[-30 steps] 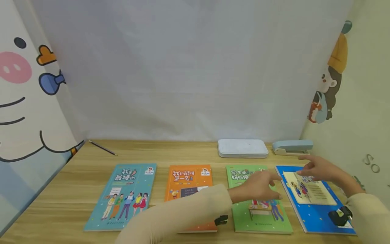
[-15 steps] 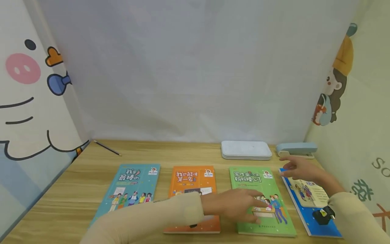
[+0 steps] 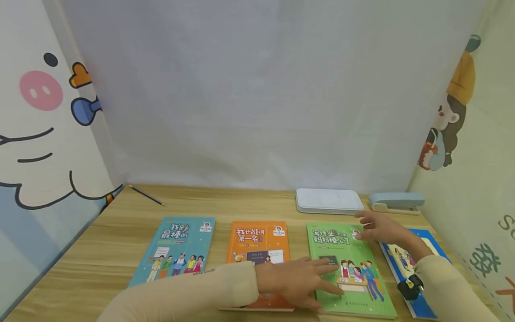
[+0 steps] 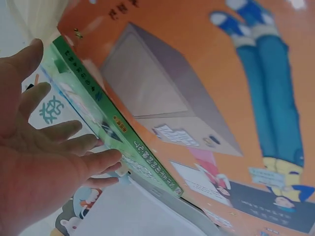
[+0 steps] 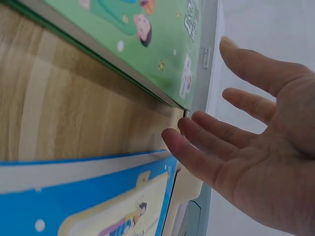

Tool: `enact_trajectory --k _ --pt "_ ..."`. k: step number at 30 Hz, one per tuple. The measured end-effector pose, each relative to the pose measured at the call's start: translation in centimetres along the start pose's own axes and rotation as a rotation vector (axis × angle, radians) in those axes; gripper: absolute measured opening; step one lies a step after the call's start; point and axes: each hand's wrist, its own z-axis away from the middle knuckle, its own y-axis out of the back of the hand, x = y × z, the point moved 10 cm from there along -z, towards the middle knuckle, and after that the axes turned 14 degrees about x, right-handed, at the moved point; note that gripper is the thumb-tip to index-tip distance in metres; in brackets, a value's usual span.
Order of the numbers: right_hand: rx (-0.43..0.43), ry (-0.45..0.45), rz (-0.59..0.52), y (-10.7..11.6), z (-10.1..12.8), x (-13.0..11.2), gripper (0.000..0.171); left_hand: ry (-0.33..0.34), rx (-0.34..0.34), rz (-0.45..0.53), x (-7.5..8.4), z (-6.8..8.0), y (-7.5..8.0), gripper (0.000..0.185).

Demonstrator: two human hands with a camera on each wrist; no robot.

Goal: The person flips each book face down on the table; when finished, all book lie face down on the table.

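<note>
A green book (image 3: 354, 268) lies face up on the table, with an orange book (image 3: 257, 241) to its left and a blue book (image 3: 428, 241) to its right. My left hand (image 3: 299, 279) spreads its fingers at the green book's left edge, above the orange book's right side. At the green book's upper right corner is my right hand (image 3: 382, 229), fingers loosely bent and holding nothing. Both wrist views show bare palms, the left hand (image 4: 54, 152) beside the green book's spine and the right hand (image 5: 261, 132) near its corner. Contact with the cover cannot be made out.
A teal book (image 3: 181, 250) lies farther left, partly behind the left sleeve (image 3: 193, 286). Along the back stand a white pencil case (image 3: 329, 200) and a light-blue stapler (image 3: 396, 201). A pencil (image 3: 146, 195) rests at the back left. A white curtain (image 3: 257, 98) hangs behind the table.
Both hands have moved left: the left hand from over the green book to its left edge, the right hand from over the blue book to the green book's upper right corner. The head view has shifted slightly.
</note>
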Motion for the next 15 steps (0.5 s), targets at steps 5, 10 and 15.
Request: enact_trajectory --k 5,10,15 --pt "-0.007 -0.009 0.003 -0.8 -0.3 0.4 0.074 -0.003 -0.023 -0.051 -0.1 0.1 -0.6 0.064" --pt "-0.017 -0.014 0.008 -1.1 -0.6 0.1 0.074 0.01 -0.053 -0.066 -0.4 0.3 -1.2 0.065" --pt "-0.027 -0.013 0.014 -1.4 -0.9 -0.1 0.075 0.004 -0.044 -0.063 -0.4 0.3 -1.4 0.063"
